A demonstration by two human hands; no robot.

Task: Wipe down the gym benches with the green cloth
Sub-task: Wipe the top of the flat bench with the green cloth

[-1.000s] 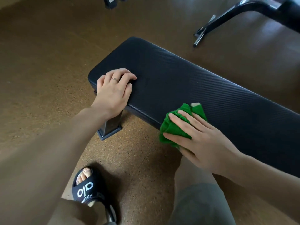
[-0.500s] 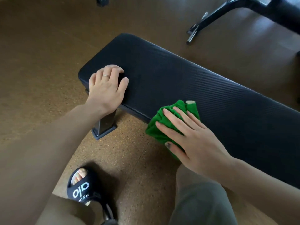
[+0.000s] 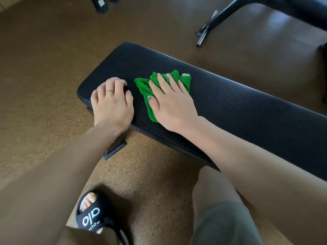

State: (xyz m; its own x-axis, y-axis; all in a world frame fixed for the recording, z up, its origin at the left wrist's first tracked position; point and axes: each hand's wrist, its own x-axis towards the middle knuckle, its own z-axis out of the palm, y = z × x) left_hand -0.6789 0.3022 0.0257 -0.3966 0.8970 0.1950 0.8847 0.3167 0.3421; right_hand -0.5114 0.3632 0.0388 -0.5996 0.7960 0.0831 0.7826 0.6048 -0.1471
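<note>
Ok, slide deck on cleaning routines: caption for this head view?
Right hand presses green cloth flat on the black bench; left hand rests at its end.

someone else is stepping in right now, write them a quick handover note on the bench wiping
Left hand: fingers curled, resting on the bench near its end, bracing.
Right hand: flat, fingers straight, pressing the green cloth onto the pad top beside the left hand.
Done: cannot tell how much is already wiped.
Left: the long stretch of pad to the right, then the other bench frame behind.

"alo" on black slide sandal point(image 3: 92, 218)
</note>
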